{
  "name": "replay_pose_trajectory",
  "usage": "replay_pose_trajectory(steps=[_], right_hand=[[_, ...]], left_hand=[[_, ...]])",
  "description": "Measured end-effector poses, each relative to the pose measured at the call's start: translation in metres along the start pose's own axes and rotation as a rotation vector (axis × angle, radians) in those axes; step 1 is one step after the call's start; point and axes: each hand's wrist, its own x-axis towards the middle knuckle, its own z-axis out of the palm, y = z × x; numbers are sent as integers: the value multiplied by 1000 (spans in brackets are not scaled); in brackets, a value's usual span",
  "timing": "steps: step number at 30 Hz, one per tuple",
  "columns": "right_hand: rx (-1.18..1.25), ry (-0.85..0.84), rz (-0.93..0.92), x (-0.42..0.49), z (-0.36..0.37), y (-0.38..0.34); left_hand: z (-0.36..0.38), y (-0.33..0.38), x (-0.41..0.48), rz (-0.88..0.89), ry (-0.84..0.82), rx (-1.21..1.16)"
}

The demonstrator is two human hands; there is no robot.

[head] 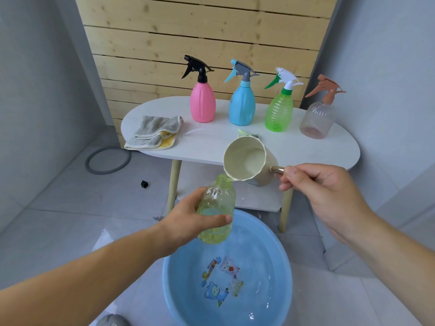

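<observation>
My left hand (pixel 188 222) grips a clear yellow-green bottle (pixel 217 208) with no cap, held upright over a blue basin (pixel 277 255) of water. In my right hand (pixel 322 189) is the metal handle of a cream scoop cup (pixel 247 161). The cup is tipped to the left, its lip touching the bottle's open mouth. The bottle looks partly filled with water.
On the white oval table (pixel 211 142) stand a pink (pixel 203 104), a blue (pixel 242 104), a green (pixel 279 111) and a clear brown-topped spray bottle (pixel 316 118). Folded cloths (pixel 155 132) lie at its left end. A grey ring (pixel 108 161) and a small black cube (pixel 144 184) lie on the floor.
</observation>
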Motion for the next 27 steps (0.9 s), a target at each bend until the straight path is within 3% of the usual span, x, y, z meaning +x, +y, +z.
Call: replay_pose_trajectory(steps=[27], right_hand=[[-143, 8, -64, -2, -3, -8]], left_hand=[[0, -8, 1, -26, 5, 19]])
